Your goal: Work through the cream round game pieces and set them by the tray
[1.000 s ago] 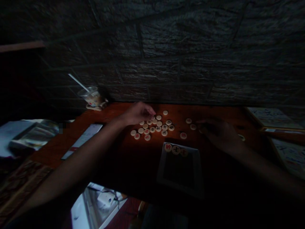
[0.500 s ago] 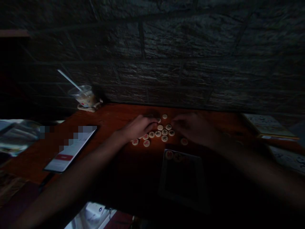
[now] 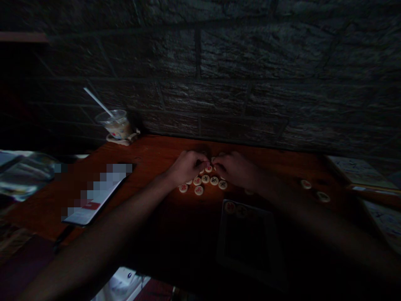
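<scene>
Round wooden Chinese chess pieces [image 3: 214, 181] with red and black characters lie in a cluster on the wooden table [image 3: 153, 154]. My left hand [image 3: 188, 165] is at the far left of the cluster, its fingers curled in a pinch at a piece. Opposite it, my right hand [image 3: 234, 167] curls its fingers down over the cluster's right side, gripping a piece whose pale edge shows at the fingertips. Between the two hands a red-marked piece [image 3: 208, 168] faces up. My fingers hide several pieces behind them.
A shallow tray [image 3: 221, 234] in shadow has several pieces at its far edge. Two loose pieces [image 3: 306, 184] lie to the right, near box-like items with characters [image 3: 360, 167]. A phone [image 3: 94, 196] and a cup with a straw [image 3: 117, 125] stand left. A stone wall [image 3: 219, 96] borders the back.
My right hand has moved left to the cluster, close to my left hand, covering pieces there. A red-marked piece now shows between them. The view has shifted slightly left.
</scene>
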The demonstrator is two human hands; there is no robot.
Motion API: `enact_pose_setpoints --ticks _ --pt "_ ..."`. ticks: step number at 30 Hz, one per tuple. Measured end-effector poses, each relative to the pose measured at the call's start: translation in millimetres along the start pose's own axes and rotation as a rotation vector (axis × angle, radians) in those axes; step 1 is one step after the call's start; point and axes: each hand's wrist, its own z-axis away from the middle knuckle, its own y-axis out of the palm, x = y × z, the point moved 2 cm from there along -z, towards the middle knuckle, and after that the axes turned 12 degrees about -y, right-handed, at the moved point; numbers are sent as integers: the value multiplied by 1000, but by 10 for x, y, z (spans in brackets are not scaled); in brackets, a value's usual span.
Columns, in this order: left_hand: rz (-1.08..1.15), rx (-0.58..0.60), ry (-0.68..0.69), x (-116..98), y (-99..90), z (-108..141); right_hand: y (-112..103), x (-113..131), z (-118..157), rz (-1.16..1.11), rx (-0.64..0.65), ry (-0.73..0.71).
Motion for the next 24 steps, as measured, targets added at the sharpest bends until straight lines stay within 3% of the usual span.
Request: enact_pose_setpoints --ticks 3,7,10,14,17,24 --pt "-31 -42 -21 7 -115 -4 13 -170 -2 -211 -139 24" --pt "-126 -44 -121 78 -362 12 23 -324 0 -265 -234 83" --pt "-171 89 -262 148 -568 88 48 -326 -39 -242 -274 22" --pt "-131 267 -309 181 -734 210 152 -292 -114 -142 -139 -180" --pt "-97 310 -256 145 -709 231 179 -296 -113 -81 -50 -219" --pt "-75 312 -107 17 -431 174 21 -334 34 -140 19 -166"
